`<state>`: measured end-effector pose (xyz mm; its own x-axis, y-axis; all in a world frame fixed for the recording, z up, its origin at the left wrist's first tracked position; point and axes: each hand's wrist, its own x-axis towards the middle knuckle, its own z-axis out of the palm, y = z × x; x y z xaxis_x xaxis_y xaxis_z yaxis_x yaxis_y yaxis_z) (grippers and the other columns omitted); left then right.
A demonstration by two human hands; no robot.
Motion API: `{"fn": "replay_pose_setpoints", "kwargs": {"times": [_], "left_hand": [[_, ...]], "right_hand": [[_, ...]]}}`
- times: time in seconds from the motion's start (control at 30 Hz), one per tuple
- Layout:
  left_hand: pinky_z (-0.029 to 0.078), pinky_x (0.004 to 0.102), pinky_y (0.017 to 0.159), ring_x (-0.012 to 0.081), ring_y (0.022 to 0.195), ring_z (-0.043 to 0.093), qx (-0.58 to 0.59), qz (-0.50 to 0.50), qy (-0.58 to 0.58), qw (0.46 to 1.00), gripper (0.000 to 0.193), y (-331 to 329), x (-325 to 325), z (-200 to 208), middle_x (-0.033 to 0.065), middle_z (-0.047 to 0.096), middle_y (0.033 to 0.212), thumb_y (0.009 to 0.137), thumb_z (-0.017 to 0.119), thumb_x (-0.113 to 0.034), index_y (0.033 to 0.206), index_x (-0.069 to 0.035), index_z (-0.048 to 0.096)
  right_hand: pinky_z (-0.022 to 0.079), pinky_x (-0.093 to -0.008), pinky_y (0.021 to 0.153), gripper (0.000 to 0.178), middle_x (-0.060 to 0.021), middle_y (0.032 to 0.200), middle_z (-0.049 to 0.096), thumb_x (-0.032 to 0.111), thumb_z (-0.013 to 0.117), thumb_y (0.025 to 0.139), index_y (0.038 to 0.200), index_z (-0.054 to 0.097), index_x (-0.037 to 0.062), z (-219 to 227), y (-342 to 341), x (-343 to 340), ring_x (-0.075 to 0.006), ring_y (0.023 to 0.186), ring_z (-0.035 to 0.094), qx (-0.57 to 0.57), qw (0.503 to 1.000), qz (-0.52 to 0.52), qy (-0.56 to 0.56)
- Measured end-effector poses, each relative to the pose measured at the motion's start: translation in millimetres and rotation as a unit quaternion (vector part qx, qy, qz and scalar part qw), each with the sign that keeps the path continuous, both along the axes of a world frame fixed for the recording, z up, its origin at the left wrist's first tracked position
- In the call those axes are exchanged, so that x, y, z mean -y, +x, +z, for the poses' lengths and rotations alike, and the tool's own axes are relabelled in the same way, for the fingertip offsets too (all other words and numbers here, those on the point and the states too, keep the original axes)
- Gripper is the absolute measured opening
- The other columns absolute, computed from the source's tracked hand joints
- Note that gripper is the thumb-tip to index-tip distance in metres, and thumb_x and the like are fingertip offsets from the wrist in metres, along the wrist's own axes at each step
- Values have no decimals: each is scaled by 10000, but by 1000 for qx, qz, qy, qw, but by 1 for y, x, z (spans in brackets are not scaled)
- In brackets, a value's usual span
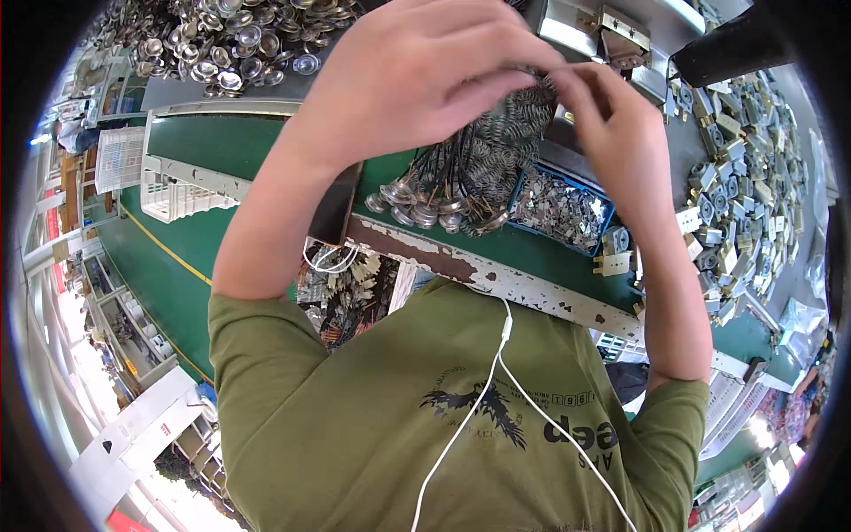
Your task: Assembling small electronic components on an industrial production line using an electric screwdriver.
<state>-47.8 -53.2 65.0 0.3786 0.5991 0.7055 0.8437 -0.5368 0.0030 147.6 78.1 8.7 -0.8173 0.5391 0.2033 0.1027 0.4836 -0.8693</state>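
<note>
Steel-grey tangled bundle of wire springs with round metal caps (470,168), one, hangs above the green bench (222,151); I see my left hand (417,80) and right hand (612,133) pinching its top, fingers curled.

Your one view comes from the head camera, looking steeply down past your own chest at the green workbench (239,146), which bends toward the round fisheye rim. It sits very near your raised hands, which fill the picture from 11 to 1 o'clock. Your olive shirt (355,417) takes up 6 o'clock.
</note>
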Motion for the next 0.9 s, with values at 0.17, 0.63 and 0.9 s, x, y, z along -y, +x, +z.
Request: {"fn": "replay_pose_setpoints", "kwargs": {"times": [0.17, 0.63, 0.9], "left_hand": [[478, 286, 700, 146, 802, 622, 190, 162, -310, 917, 192, -13, 40, -5, 38, 668, 942, 910, 709, -50, 1101, -66, 716], [529, 356, 797, 225, 918, 679, 42, 174, -140, 974, 159, -11, 23, -32, 38, 692, 954, 878, 760, -106, 1030, -88, 720], [520, 376, 833, 243, 883, 690, 76, 164, -99, 978, 135, -54, -9, -72, 32, 712, 920, 888, 764, -188, 964, -82, 727]], "right_hand": [[538, -391, 646, 300, -157, 751, 705, 306, 754, 940, 1031, 737, 21, 5, -16, 45, -292, 663, 689, 154, 981, 88, 83], [505, -280, 569, 346, -108, 831, 684, 159, 525, 1080, 1392, 464, 22, 32, 4, 50, -157, 617, 650, 112, 840, 91, -523], [415, -276, 521, 356, -28, 680, 565, 119, 561, 1069, 1402, 537, -4, 23, 74, 39, -118, 514, 481, 123, 837, 27, -533]]}}
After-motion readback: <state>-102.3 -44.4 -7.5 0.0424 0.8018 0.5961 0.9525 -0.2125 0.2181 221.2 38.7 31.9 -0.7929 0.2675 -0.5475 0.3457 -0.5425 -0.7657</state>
